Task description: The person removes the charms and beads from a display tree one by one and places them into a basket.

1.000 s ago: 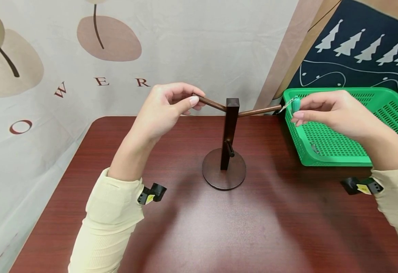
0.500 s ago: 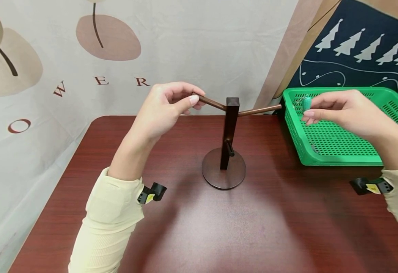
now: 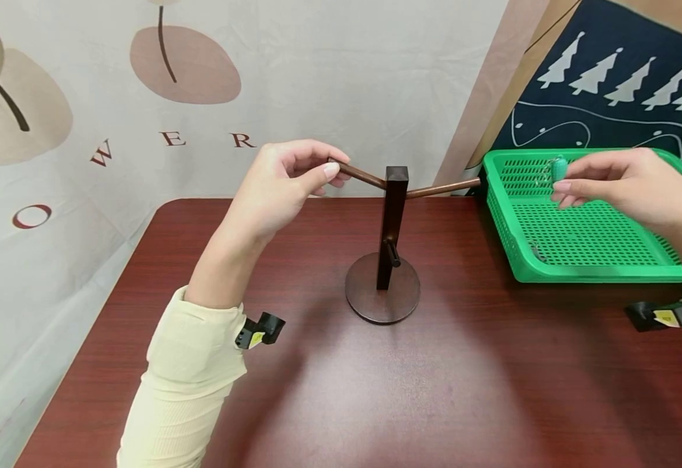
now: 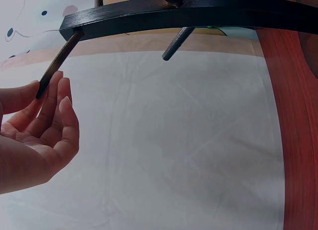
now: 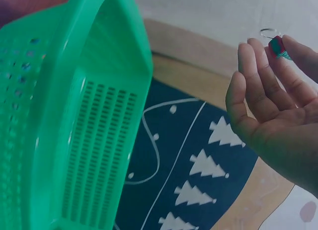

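Observation:
A dark brown wooden stand (image 3: 393,221) with a round base and pegs stands upright on the table. My left hand (image 3: 276,188) pinches the tip of its left upper peg (image 3: 365,177) between thumb and fingers; the left wrist view shows the same pinch on the peg (image 4: 58,63). Over the green basket (image 3: 598,274), my right hand (image 3: 630,185) holds a small green keychain (image 3: 560,169) between thumb and forefinger. Its metal ring (image 5: 270,31) sticks out past the fingertips in the right wrist view, where the held end looks red and green. Nothing hangs on the right upper peg (image 3: 446,188).
Inside the basket's near left corner lies a small silvery thing (image 3: 537,251). Behind the reddish-brown table (image 3: 399,390) hangs a pale printed cloth (image 3: 341,78), and a dark blue panel with white trees (image 3: 621,84) stands behind the basket.
My right hand has carried the keychain to the right, away from the right peg's tip and over the basket; its chain was at that tip before. The left hand stays on its peg.

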Available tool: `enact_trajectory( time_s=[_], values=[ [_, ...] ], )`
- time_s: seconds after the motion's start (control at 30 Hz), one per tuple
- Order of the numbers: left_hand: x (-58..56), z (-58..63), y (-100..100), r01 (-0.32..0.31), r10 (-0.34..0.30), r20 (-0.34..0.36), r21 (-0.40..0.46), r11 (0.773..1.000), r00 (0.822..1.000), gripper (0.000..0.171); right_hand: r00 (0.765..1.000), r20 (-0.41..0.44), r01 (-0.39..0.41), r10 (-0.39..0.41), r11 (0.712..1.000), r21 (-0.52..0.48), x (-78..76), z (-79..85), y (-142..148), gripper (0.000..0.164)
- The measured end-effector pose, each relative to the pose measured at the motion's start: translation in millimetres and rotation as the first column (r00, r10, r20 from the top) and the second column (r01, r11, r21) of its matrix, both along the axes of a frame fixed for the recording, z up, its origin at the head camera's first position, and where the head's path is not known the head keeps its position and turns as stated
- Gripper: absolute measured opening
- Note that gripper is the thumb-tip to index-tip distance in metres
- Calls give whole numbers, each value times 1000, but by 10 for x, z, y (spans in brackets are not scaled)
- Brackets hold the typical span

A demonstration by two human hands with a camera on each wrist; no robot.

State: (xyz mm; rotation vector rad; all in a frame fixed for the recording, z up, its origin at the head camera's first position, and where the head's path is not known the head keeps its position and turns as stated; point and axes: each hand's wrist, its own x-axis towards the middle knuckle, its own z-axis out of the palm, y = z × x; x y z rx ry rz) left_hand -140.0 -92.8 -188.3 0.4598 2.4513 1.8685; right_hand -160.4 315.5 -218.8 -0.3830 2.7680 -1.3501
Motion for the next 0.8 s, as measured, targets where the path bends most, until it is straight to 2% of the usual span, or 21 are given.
enact_trajectory(
  time_s=[0.13,0.43,0.8],
  values=[
    [-3,-5,-2,-2,2,-2,2,1000,1000,14,998,43,46,-46,999,-2,-27,-64,139,8],
    [-5,-10,-1,2,-2,-3,7,1000,1000,15,978,101,176,-182,982,68,-66,-250,418,10],
    [-1,-19,6,-1,1,-6,16,1000,1000,14,970,111,208,-216,975,79,-67,-334,533,18]
  ],
)
